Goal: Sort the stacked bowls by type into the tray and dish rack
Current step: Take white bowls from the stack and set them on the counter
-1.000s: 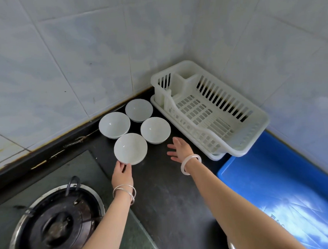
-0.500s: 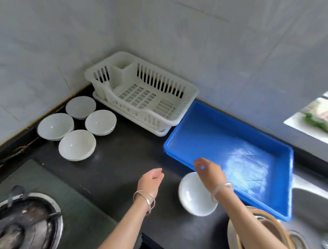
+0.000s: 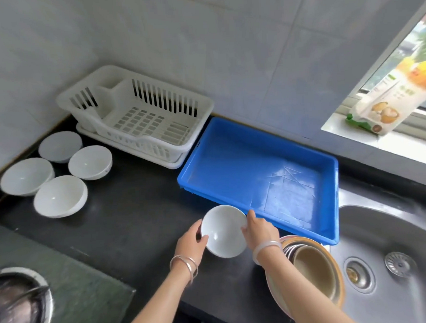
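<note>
Both hands, left hand [image 3: 190,243] and right hand [image 3: 259,230], clasp a round white ceramic bowl [image 3: 223,230] (fingers grasping its rim); next, I judge, lift it into the blue plastic tray [image 3: 231,158].

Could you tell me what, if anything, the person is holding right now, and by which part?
A white bowl, held by its rim: the left hand on the left edge, the right hand on the right edge.
</note>
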The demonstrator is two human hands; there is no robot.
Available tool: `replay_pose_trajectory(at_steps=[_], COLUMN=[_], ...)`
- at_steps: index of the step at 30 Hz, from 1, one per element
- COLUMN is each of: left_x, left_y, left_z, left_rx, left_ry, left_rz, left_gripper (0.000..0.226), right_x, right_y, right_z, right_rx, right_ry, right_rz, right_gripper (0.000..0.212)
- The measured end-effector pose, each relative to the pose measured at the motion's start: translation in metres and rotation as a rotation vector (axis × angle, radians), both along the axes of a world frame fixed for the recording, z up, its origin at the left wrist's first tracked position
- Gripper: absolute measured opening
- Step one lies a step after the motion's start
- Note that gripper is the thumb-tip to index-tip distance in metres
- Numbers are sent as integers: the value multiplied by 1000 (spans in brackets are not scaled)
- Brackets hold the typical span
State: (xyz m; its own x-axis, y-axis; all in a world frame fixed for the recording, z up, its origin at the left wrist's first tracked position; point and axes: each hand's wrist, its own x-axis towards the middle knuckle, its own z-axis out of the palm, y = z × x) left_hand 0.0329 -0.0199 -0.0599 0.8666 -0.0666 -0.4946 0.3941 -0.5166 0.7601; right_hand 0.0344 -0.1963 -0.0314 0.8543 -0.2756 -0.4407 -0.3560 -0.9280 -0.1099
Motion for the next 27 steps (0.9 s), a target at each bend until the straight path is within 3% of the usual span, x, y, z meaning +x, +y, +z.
replay_pose_trajectory(at_steps=[11, 19, 27], left_x=[-6, 1, 8], left_y=[4, -1, 14], left_z=[-7, -8, -2], left_rx=[-163, -380, -383], left_ry=[123, 257, 260], left_rz=[145, 263, 393], left_gripper=[31, 37, 38], right_x=[-4, -8, -3], right_y=[-11, -29, -27], right_z=[11, 20, 29], right_rx=[192, 433, 539], right_ry=[-79, -250, -351], right_rz=[-1, -245, -257], right_gripper=[16, 9, 6])
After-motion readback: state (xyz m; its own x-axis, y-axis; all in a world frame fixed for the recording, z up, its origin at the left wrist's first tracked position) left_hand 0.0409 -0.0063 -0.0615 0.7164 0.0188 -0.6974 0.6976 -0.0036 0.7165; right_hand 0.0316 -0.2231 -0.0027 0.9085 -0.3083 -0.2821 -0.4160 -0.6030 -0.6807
